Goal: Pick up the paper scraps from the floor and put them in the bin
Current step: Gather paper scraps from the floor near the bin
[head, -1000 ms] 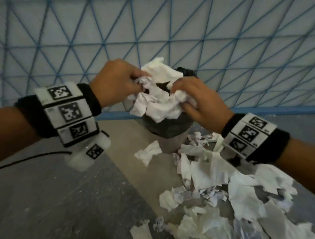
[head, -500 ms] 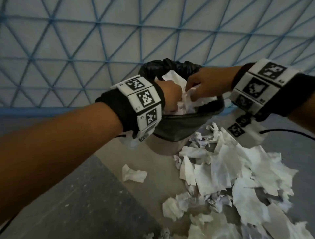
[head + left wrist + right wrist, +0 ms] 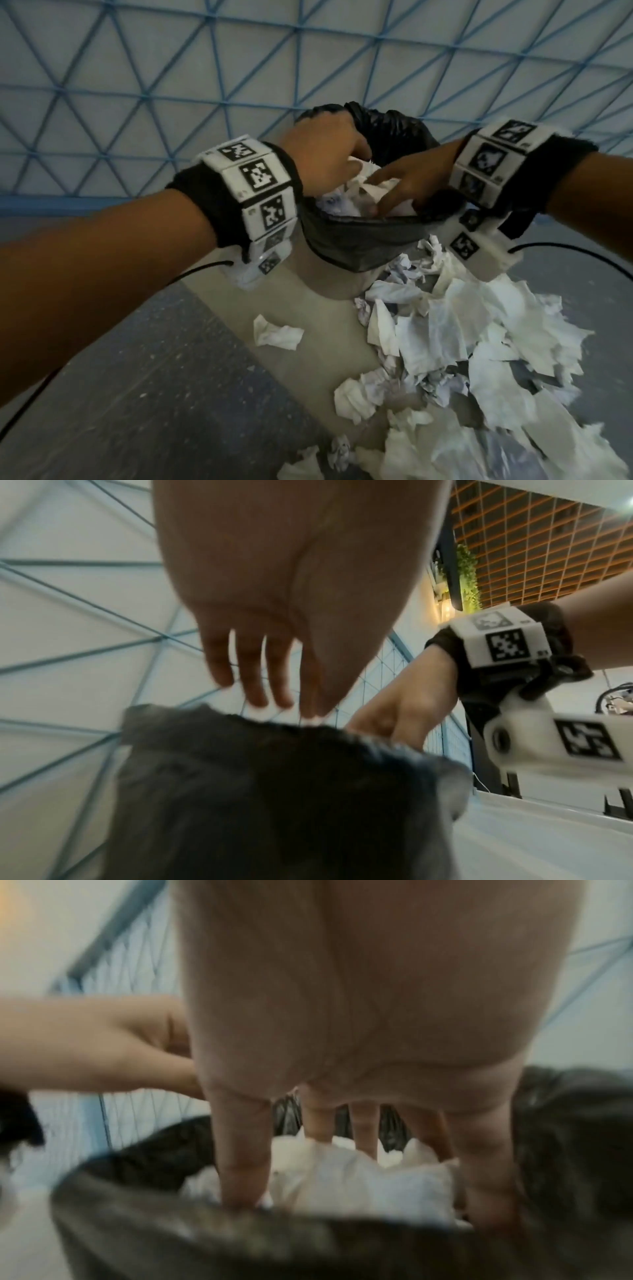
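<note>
The bin (image 3: 356, 240), lined with a black bag, stands in front of me against the wall. Crumpled white paper (image 3: 356, 195) fills its mouth. My left hand (image 3: 337, 164) hovers over the far left of the rim, and in the left wrist view its fingers (image 3: 255, 685) hang straight above the liner (image 3: 274, 791), holding nothing. My right hand (image 3: 387, 202) reaches into the bin; its straight fingers (image 3: 240, 1164) press down on the paper (image 3: 359, 1185). A big pile of torn paper scraps (image 3: 462, 349) lies on the floor at the right of the bin.
One loose scrap (image 3: 277, 334) lies alone on the pale floor strip left of the pile. More scraps (image 3: 342, 452) reach toward me. A white wall with a blue triangle grid (image 3: 171, 85) stands right behind the bin. Black cables (image 3: 565, 250) trail from both wrists.
Both hands brought the wad of paper down into the bin and let go of it. The fingers have straightened, and the right hand now pushes the paper down.
</note>
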A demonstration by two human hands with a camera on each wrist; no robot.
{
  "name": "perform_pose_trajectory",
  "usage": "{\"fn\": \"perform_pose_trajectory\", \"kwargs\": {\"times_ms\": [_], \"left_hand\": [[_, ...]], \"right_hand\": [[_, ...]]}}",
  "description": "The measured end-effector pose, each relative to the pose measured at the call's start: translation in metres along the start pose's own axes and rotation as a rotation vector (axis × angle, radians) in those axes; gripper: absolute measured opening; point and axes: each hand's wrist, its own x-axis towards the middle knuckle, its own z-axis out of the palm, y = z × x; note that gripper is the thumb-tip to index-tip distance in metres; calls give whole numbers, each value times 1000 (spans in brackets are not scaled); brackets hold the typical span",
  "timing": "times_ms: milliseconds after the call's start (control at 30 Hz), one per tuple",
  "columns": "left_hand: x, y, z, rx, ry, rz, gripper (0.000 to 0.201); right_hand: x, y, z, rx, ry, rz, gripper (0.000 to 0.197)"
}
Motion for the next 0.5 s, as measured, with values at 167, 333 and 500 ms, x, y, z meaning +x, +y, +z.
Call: {"fn": "perform_pose_trajectory", "kwargs": {"times_ms": [167, 333, 500], "left_hand": [[-59, -37, -3, -195, 441, 53, 26], [-122, -78, 74, -202, 29, -227, 31], [-151, -45, 145, 11, -772, -190, 57]], "right_hand": [[-46, 20, -2, 77, 258, -108, 66], [-53, 72, 47, 361, 1105, -43, 34], [-9, 118, 103, 460, 920, 251, 28]]}}
